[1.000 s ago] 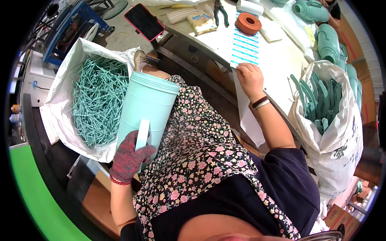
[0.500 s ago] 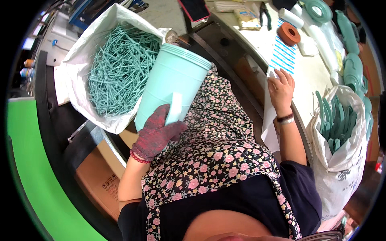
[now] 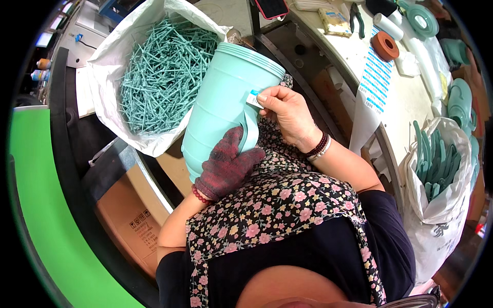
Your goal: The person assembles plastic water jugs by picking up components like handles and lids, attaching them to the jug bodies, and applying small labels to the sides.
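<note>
A tall mint-green plastic pitcher lies tilted over my lap, its wide end toward the far right. My left hand, in a dark red knitted glove, is closed around its lower part by the handle. Bare, my right hand pinches a small white and blue sticker label against the pitcher's wall, just above the handle. On the table at the right, a sheet of blue and white labels hangs over the edge.
An open white sack of thin green plastic pieces stands at the left. Another white sack, holding green handles, is at the right. The table carries an orange tape roll, pliers and a phone.
My right hand has moved left from the label sheet to the pitcher, with a label now in its fingers. My left hand still holds the pitcher, which appears slightly further right.
</note>
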Tool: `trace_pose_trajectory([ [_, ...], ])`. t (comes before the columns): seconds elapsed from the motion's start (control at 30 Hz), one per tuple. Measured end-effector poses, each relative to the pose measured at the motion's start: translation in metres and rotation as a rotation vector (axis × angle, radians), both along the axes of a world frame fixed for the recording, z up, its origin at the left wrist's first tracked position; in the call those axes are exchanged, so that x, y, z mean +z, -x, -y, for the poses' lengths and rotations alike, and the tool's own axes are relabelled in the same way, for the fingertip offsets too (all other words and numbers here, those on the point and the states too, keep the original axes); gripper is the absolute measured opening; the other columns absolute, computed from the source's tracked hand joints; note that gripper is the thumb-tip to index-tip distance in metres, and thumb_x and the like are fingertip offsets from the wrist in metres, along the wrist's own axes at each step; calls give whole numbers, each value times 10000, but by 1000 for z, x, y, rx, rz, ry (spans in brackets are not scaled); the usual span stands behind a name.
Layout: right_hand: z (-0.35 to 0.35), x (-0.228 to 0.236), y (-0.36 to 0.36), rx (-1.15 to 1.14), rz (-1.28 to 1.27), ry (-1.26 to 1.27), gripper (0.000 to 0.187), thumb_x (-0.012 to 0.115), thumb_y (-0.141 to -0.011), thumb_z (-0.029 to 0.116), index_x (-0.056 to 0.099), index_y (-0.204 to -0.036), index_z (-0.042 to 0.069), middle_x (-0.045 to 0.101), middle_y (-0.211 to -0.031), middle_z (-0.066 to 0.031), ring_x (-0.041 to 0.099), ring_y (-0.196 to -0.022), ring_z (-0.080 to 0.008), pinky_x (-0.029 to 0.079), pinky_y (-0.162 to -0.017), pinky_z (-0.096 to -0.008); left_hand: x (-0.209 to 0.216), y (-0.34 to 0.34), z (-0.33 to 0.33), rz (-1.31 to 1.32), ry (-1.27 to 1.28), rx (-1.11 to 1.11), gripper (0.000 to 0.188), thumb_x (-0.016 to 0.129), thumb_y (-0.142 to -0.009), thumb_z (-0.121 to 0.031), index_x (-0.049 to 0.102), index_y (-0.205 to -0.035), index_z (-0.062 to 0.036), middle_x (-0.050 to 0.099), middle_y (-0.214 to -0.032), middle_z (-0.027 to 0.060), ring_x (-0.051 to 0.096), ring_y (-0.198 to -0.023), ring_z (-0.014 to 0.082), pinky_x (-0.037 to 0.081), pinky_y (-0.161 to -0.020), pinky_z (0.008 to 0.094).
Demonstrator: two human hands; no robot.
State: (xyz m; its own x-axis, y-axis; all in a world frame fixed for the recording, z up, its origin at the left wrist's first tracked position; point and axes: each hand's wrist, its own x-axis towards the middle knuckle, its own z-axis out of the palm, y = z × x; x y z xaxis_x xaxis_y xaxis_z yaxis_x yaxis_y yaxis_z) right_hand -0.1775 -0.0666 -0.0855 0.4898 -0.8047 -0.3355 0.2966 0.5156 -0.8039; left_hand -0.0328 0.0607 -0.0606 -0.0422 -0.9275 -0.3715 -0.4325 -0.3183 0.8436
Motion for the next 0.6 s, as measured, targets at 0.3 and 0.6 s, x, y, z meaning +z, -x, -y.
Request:
trace_pose_trajectory([
  [0.3,-1,-7,-4,-53,-96,126,101,696,-870,115,636,-879,34,632,-780,-2,576,-646,-66,473,-595,-198,-7,9,3,-7,-11,108,637,723,-814,-315,423,-1226,67,561,-1067,264,578,-951,409,467,-799,469],
  [0.6,1,-14,-14,-69,-388,450,279,791,-780,179,585,-839,1,575,-694,5,517,-612,-49,452,-531,-209,-7,14,2,115,78,106,629,715,-821,-324,425,-1224,63,581,-1027,274,585,-951,432,467,-818,476],
])
